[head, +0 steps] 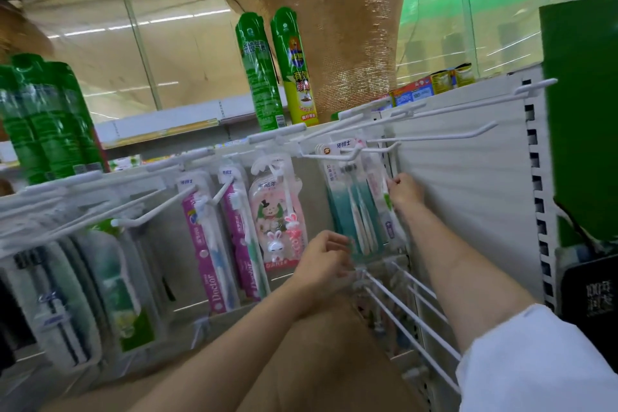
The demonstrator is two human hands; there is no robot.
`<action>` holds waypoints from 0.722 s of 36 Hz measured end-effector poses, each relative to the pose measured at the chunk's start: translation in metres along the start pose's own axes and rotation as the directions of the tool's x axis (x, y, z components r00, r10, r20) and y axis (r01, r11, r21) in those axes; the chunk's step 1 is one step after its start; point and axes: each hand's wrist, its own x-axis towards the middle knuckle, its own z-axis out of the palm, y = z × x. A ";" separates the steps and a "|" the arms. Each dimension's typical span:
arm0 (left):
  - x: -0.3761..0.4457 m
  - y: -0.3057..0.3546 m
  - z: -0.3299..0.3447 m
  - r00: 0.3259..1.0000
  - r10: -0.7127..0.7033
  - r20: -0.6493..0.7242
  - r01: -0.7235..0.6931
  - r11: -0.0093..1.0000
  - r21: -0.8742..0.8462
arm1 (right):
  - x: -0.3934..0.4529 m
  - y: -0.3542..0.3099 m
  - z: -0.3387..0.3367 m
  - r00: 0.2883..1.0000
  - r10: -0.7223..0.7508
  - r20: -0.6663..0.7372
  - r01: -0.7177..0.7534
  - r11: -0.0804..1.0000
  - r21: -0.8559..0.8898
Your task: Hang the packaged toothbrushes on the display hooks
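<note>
A person's right hand (405, 191) pinches a slim white toothbrush pack (384, 197) hanging beside the teal pack (351, 207). Left hand (322, 264), fingers loosely curled, seems to steady the teal pack's bottom. Next, probably seating the white pack fully on its hook (354, 152), above the fingers.

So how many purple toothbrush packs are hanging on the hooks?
2. One purple pack hangs left of centre; the second purple pack hangs right beside it, next to the pink bunny pack. More may hang hidden behind these.
</note>
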 end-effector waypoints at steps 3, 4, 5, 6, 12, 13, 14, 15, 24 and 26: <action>-0.001 -0.003 -0.005 1.000 0.001 -0.001 -0.001 0.997 0.077 | -0.004 -0.002 0.002 1.000 0.005 -0.007 -0.005 1.000 0.012; -0.001 -0.004 -0.006 1.000 0.000 -0.003 0.001 0.997 0.080 | -0.006 -0.003 0.002 1.000 0.008 -0.005 -0.007 1.000 0.023; -0.002 -0.003 -0.007 1.000 0.000 -0.004 0.000 0.997 0.079 | -0.007 -0.003 0.003 1.000 0.007 -0.015 -0.007 1.000 0.030; -0.003 -0.003 -0.007 1.000 -0.002 -0.005 0.002 0.997 0.079 | -0.011 -0.002 0.002 1.000 0.016 -0.027 -0.015 0.999 0.032; -0.011 -0.003 -0.011 0.998 0.006 -0.056 -0.002 0.998 0.069 | -0.045 0.001 0.001 0.999 -0.031 -0.021 0.027 0.986 -0.162; -0.014 -0.003 -0.012 0.998 0.014 -0.061 -0.010 0.997 0.074 | -0.050 0.002 0.001 0.998 -0.069 0.001 0.067 0.976 -0.208; -0.017 -0.002 -0.014 0.998 0.018 -0.059 -0.013 0.996 0.084 | -0.059 0.000 -0.001 0.995 -0.093 0.033 0.098 0.967 -0.236; -0.022 -0.001 -0.016 0.998 0.022 -0.050 -0.017 0.995 0.096 | -0.065 -0.002 -0.001 0.990 -0.127 0.060 0.138 0.956 -0.259; -0.072 -0.003 -0.062 0.995 0.007 -0.099 0.038 0.894 0.447 | -0.138 -0.029 0.003 0.874 -0.319 0.367 0.446 0.827 -0.342; -0.087 -0.001 -0.078 0.994 0.049 -0.094 0.027 0.739 0.673 | -0.152 -0.037 0.004 0.848 -0.339 0.407 0.495 0.781 -0.381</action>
